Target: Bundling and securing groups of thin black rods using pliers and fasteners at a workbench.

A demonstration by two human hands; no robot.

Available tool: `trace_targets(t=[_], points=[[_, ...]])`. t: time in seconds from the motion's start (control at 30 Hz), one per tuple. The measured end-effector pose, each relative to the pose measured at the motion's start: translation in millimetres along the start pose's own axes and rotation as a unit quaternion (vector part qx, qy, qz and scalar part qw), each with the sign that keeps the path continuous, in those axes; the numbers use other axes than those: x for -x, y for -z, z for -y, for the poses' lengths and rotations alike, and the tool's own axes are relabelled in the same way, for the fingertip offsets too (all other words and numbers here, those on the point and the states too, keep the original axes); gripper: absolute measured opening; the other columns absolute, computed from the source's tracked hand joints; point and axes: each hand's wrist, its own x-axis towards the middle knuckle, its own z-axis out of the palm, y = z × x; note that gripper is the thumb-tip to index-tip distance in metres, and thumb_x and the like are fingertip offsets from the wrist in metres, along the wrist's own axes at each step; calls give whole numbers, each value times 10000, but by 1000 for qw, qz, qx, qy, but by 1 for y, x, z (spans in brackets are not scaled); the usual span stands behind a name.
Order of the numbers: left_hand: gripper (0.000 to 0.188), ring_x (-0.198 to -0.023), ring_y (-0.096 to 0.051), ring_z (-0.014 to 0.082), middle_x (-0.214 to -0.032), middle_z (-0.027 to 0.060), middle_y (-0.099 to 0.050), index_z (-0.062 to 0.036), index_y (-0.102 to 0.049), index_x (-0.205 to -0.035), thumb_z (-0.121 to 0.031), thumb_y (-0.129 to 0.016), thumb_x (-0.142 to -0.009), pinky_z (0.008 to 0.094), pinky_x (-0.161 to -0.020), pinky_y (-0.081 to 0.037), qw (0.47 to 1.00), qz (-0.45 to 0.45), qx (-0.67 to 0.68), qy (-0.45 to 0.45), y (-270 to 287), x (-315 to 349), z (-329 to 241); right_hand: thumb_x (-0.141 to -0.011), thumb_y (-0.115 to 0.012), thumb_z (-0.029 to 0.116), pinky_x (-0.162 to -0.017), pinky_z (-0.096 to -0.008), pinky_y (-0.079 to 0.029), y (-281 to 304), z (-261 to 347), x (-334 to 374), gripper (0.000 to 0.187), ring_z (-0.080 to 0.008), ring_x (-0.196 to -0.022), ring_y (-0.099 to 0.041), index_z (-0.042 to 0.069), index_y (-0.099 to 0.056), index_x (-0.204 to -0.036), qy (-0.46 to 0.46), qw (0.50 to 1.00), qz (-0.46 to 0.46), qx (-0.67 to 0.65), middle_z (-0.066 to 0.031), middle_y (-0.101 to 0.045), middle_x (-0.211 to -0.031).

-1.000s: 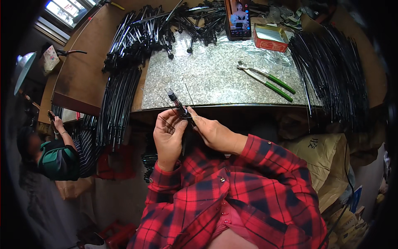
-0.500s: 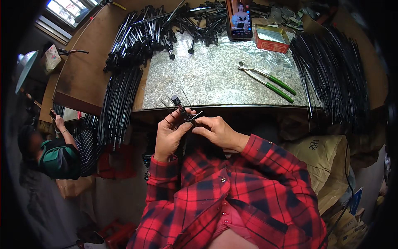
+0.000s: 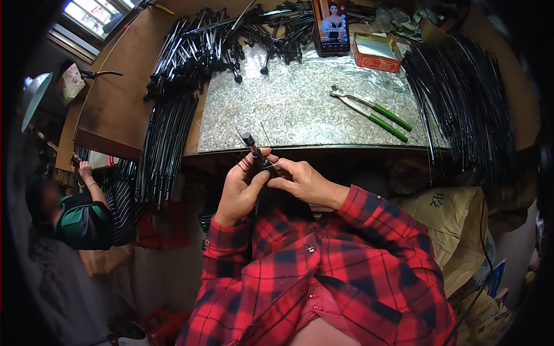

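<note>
My left hand (image 3: 238,195) wraps round a black shaft with a ridged cylindrical end (image 3: 249,139), which looks like part of an umbrella frame. It tilts up just in front of the table edge, with thin dark rods sticking out around it. Close against it, my right hand (image 3: 307,182) pinches a thin silver wire (image 3: 278,164) between thumb and forefinger. The wire crosses the shaft near both thumbs. My fingers cover the lower part of the shaft and the spot where the wire meets it.
Green-handled pliers (image 3: 392,117) lie on the speckled tabletop (image 3: 277,109). Behind them stand a phone (image 3: 332,29) and a red tin (image 3: 376,62) of thin wires. Black rods (image 3: 461,109) fan out at right; black shafts (image 3: 196,46) and rods (image 3: 167,144) pile up at left. Another person (image 3: 86,216) sits far left.
The shaft's end has shifted slightly right and become a little more upright, and the thin rods around it have swung. Both hands keep their grip nearly in place.
</note>
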Motion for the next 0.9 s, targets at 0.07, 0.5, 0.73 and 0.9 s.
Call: trace_targets(t=[0.07, 0.5, 0.73, 0.9], points=[[352, -1059, -570, 160, -1147, 103, -586, 32, -486, -1240, 44, -512, -889, 297, -941, -445, 1000, 14, 24, 3, -1, 0, -2, -861, -654, 159, -721, -305, -499, -2, 6, 1, 283, -207, -810, -658, -39, -581, -1048, -2, 1000, -11, 0, -167, -671, -875], [247, -776, -545, 112, -908, 50, -539, -22, -408, -1154, 13, -478, -920, 241, -730, -458, 971, -102, -130, -172, -20, -7, 51, -832, -679, 230, -606, -322, -475, 9, -3, 5, 248, -195, -648, -611, -13, -631, -835, -39, 998, -16, 54, -137, -635, -706], [219, -589, -483, 88, -811, 54, -476, -29, -381, -1115, -1, -474, -919, 238, -541, -453, 970, -143, -35, -191, -28, -6, 32, -833, -666, 194, -621, -360, -488, 79, 47, 26, 189, -270, -711, -630, 18, -604, -868, 127, 922, -139, 339, -131, -626, -789], [195, -580, -475, 86, -780, 34, -473, -49, -398, -1079, -17, -497, -914, 243, -533, -442, 982, -125, 50, -131, -32, -11, 33, -811, -680, 255, -739, -376, -482, 152, 52, 34, 281, -304, -859, -563, 21, -531, -862, -5, 713, -213, 668, -137, -561, -865]])
